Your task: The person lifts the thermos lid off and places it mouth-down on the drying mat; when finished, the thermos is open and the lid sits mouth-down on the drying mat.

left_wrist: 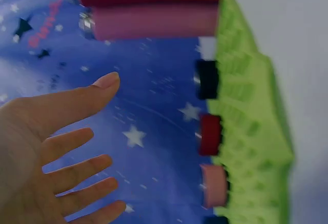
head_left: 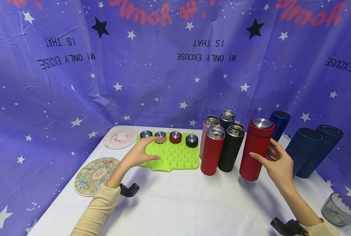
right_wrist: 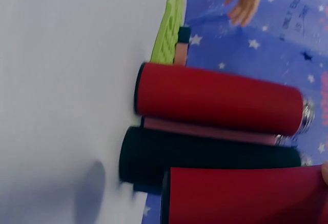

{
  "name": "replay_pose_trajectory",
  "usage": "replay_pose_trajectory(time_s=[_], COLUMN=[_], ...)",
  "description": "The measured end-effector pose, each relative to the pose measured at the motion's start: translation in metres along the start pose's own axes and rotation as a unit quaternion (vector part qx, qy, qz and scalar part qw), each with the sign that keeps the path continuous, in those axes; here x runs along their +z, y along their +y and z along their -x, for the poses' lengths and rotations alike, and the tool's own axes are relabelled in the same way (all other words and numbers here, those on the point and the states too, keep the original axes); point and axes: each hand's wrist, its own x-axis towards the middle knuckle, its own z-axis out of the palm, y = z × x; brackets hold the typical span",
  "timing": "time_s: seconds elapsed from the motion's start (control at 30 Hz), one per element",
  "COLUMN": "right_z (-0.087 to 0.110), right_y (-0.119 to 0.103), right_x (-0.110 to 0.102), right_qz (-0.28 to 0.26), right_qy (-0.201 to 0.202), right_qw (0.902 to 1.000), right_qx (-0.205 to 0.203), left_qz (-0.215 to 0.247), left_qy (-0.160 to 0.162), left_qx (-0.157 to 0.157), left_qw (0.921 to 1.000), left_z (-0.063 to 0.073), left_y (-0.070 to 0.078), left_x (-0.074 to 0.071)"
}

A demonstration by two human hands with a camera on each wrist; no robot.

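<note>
My right hand (head_left: 278, 165) grips a red thermos flask (head_left: 253, 154) with a steel-topped lid, thumb on its near side. In the right wrist view this flask's dark base (right_wrist: 165, 196) hangs over the cloth, apart from its shadow. Lidless red (head_left: 212, 154), black (head_left: 230, 150), pink (head_left: 204, 139) and dark blue flasks (head_left: 225, 122) stand to its left, steel necks bare. My left hand (head_left: 140, 152), fingers spread and holding nothing, hovers over the left part of a green mat (head_left: 175, 160). Along the mat's back edge sit dark blue (head_left: 146, 134), pink (head_left: 160, 140), red (head_left: 175, 137) and black lids (head_left: 192, 141).
Several dark blue lidded flasks (head_left: 303, 147) stand on the right, behind and beside my right hand. A clear glass bowl (head_left: 334, 209) is at the right front. Two round decorated mats, one pink (head_left: 120, 138) and one floral (head_left: 88, 177), lie left on the white cloth (head_left: 175, 203).
</note>
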Motion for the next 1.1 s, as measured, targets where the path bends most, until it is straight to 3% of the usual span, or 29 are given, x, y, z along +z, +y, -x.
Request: replay_pose_trajectory(time_s=[0.37,0.57,0.77,0.9,1.1], right_z=[0.021,0.028,0.032,0.037,0.04], right_y=[-0.025,-0.037,-0.043,-0.048,-0.054], right_x=[0.015,0.029,0.046,0.059,0.076], right_qz=[-0.033,-0.052,-0.057,-0.056,-0.029], right_qy=[-0.019,-0.054,-0.082,-0.099,-0.127], right_qw=[0.9936,0.9865,0.9787,0.9733,0.9535], right_qx=[-0.106,-0.145,-0.179,-0.199,-0.272], left_qz=[0.024,0.095,0.106,0.11,0.128], left_qy=[0.044,0.045,0.06,0.06,0.049], left_qx=[0.069,0.105,0.158,0.166,0.191], left_qw=[0.9964,0.9889,0.9798,0.978,0.972], left_z=[-0.016,-0.022,-0.027,-0.027,-0.026], left_y=[0.056,0.083,0.098,0.104,0.109], left_x=[-0.013,-0.011,-0.004,0.001,0.004])
